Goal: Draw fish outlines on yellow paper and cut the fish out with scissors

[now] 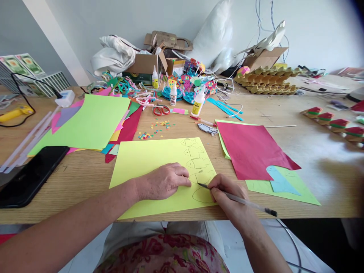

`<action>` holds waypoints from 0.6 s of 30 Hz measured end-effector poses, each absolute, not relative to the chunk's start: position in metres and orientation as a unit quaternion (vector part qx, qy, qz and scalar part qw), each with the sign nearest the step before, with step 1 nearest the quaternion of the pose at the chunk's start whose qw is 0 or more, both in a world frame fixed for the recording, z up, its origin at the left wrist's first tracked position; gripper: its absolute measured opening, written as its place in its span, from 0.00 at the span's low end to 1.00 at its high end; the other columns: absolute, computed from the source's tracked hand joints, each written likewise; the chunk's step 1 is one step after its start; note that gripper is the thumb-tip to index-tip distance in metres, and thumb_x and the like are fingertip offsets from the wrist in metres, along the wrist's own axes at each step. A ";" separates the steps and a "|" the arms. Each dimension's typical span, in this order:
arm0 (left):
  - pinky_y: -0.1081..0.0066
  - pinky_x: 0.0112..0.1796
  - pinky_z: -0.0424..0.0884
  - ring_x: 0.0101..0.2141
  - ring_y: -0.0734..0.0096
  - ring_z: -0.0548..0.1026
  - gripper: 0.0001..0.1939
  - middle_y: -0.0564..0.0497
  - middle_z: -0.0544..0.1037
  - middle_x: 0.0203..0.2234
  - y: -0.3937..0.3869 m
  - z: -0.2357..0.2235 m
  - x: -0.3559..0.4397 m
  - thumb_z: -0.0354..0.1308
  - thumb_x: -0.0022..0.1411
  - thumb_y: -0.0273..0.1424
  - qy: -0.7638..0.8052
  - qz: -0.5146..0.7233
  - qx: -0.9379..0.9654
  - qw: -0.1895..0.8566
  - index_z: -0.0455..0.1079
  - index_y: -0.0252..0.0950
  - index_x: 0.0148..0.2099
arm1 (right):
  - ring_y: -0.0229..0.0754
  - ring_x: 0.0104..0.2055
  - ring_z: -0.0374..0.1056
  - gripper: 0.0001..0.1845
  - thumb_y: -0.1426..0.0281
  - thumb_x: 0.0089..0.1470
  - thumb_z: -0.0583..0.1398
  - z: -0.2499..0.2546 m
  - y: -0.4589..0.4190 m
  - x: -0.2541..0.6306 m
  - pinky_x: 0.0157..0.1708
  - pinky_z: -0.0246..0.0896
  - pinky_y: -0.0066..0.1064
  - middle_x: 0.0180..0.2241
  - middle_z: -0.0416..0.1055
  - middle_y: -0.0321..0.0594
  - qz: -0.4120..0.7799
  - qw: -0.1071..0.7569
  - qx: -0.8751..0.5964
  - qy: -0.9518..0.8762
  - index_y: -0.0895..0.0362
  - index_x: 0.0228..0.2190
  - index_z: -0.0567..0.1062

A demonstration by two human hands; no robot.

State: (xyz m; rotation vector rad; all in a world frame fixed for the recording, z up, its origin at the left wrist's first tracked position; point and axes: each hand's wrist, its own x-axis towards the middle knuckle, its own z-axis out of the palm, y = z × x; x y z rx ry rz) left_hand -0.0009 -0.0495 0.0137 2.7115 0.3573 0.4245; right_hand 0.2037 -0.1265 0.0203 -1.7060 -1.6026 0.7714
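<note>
A sheet of yellow paper point(150, 159) lies in front of me, with a column of pencil-thin fish outlines point(197, 163) along its right side. My left hand point(166, 181) rests on the sheet, its fingers loosely bent and slightly apart, holding nothing. In my right hand point(229, 195) is a pen point(244, 201) with a clear barrel and dark end cap. Its tip touches the paper at the second-lowest fish. The lowest outline is a plain oval body, partly hidden by my right hand.
Red paper point(250, 148) overlaps green sheets at right. A phone point(34, 176) and stacked coloured paper point(85, 121) lie left. Behind are red scissors point(161, 110), glue bottles point(198, 101), a fish cutout point(207, 129), confetti point(146, 134) and egg cartons point(267, 81).
</note>
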 end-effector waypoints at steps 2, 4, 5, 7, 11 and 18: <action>0.68 0.42 0.65 0.37 0.67 0.68 0.17 0.46 0.73 0.35 -0.049 0.013 -0.001 0.46 0.57 0.14 0.127 0.150 0.962 0.188 0.70 0.32 0.42 | 0.38 0.19 0.56 0.05 0.71 0.41 0.51 0.020 -0.126 0.204 0.18 0.49 0.28 0.14 0.59 0.30 0.301 0.330 -0.655 -0.610 0.53 0.18 0.65; 0.68 0.42 0.65 0.38 0.67 0.68 0.17 0.46 0.73 0.35 -0.049 0.013 -0.001 0.46 0.57 0.14 0.128 0.151 0.962 0.190 0.70 0.32 0.42 | 0.38 0.19 0.57 0.06 0.70 0.42 0.51 0.020 -0.126 0.205 0.19 0.50 0.28 0.14 0.60 0.31 0.308 0.328 -0.658 -0.604 0.53 0.18 0.65; 0.68 0.42 0.65 0.37 0.67 0.68 0.16 0.46 0.73 0.35 -0.049 0.013 -0.001 0.46 0.57 0.14 0.129 0.151 0.962 0.190 0.70 0.33 0.42 | 0.39 0.20 0.57 0.06 0.70 0.42 0.51 0.020 -0.126 0.205 0.19 0.50 0.28 0.15 0.60 0.31 0.309 0.328 -0.659 -0.602 0.53 0.19 0.66; 0.68 0.42 0.65 0.37 0.67 0.69 0.16 0.47 0.73 0.35 -0.049 0.013 -0.001 0.45 0.58 0.15 0.131 0.151 0.961 0.191 0.69 0.34 0.41 | 0.39 0.20 0.58 0.06 0.70 0.42 0.51 0.019 -0.125 0.204 0.20 0.51 0.28 0.15 0.61 0.31 0.304 0.330 -0.659 -0.603 0.53 0.19 0.66; 0.69 0.42 0.65 0.37 0.67 0.69 0.17 0.47 0.73 0.35 -0.050 0.013 -0.001 0.45 0.57 0.14 0.127 0.153 0.962 0.186 0.69 0.34 0.41 | 0.38 0.19 0.56 0.06 0.70 0.42 0.51 0.018 -0.126 0.203 0.19 0.49 0.28 0.14 0.59 0.30 0.297 0.332 -0.658 -0.608 0.53 0.18 0.66; 0.69 0.42 0.65 0.37 0.67 0.68 0.18 0.46 0.73 0.35 -0.050 0.015 -0.001 0.45 0.56 0.13 0.127 0.150 0.963 0.183 0.69 0.33 0.41 | 0.39 0.20 0.57 0.06 0.70 0.43 0.51 0.017 -0.127 0.206 0.20 0.50 0.29 0.15 0.60 0.31 0.304 0.336 -0.657 -0.602 0.53 0.20 0.66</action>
